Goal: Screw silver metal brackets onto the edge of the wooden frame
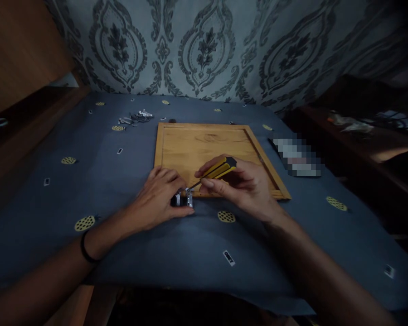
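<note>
A wooden cabinet door (211,145) with a raised frame lies flat on the cloth-covered table. At its near edge sits a metal hinge (189,199), partly hidden by fingers. My left hand (163,194) is closed around the hinge, thumb in front and fingers over the panel's edge. In my right hand (248,185) is a yellow and black screwdriver (221,168), pinched between thumb and fingers. Its handle tilts up to the right, and its tip points down at the hinge. Whether the tip sits in a screw is too small to tell.
Several metal hinges (139,117) lie in a pile at the back left of the blue patterned tablecloth (98,181). A blurred-out dark packet (295,156) is right of the door. Wooden furniture (23,54) stands at left, a dark shelf with clutter (353,122) at right.
</note>
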A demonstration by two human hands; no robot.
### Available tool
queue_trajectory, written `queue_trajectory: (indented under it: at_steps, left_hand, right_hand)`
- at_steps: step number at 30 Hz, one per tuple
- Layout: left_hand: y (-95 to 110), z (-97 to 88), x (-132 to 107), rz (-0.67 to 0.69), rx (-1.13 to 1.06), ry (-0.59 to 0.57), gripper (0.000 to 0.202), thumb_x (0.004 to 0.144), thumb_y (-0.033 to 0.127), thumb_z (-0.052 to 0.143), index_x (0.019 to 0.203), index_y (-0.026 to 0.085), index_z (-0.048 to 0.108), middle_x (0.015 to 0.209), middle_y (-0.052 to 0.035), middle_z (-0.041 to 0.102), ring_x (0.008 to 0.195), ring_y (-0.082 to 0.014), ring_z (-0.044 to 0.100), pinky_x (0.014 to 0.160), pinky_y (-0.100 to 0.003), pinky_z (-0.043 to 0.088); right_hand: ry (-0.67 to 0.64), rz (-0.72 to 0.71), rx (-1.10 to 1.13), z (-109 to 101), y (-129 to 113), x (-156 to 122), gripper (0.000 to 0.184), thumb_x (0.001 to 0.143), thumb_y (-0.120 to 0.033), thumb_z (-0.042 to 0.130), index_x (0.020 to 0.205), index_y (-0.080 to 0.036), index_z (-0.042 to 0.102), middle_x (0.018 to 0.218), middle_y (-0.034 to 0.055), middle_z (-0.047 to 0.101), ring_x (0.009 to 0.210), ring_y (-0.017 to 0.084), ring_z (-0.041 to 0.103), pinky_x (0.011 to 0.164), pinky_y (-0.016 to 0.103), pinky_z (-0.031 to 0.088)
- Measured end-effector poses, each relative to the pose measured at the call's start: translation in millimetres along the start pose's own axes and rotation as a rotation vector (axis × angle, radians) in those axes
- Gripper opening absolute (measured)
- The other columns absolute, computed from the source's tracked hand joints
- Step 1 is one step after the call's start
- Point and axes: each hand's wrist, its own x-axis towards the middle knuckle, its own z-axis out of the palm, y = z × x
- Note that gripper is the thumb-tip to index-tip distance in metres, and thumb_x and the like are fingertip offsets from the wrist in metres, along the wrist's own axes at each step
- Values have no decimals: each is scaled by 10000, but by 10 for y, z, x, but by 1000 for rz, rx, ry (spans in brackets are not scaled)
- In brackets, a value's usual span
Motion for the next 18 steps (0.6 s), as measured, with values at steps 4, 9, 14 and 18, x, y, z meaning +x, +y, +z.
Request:
queue_trajectory:
  at_steps: [4, 9, 14, 18]
  left_hand:
    - [-11, 15, -4, -2, -2, 15, 365, 798, 480, 845, 959, 207, 663, 1032, -44, 647, 1057, -278, 580, 1030, -469, 413]
    - [-10, 9, 0, 1, -2, 0, 372, 804, 492, 836, 978, 219, 654, 1068, -45, 660, 1074, -279, 583, 1039, -474, 414]
    - [7, -9, 5, -8, 24, -17, 401, 798, 488, 847, 979, 183, 661, 1034, -60, 650, 1041, -276, 584, 1032, -469, 421]
    - [7, -12, 4, -3, 15, -5, 425, 789, 505, 851, 986, 178, 664, 1030, -51, 647, 1034, -272, 580, 1036, -466, 419]
  right_hand:
    - [16, 84, 99, -37, -13, 28, 305, 773, -429, 875, 912, -195, 738, 877, 24, 742, 636, 135, 715, 639, 274, 617]
    - [-45, 102, 83, -44, 16, 22, 339, 791, -498, 846, 918, -200, 745, 837, 28, 758, 641, 154, 719, 638, 301, 622]
    - [298, -124, -276, 76, 104, -61, 320, 771, -449, 874, 698, -229, 653, 618, -29, 615, 552, 139, 575, 526, 291, 474]
    - [518, -151, -307, 120, 61, -107, 281, 856, -439, 797, 717, -263, 629, 658, -10, 610, 569, 160, 568, 529, 324, 458]
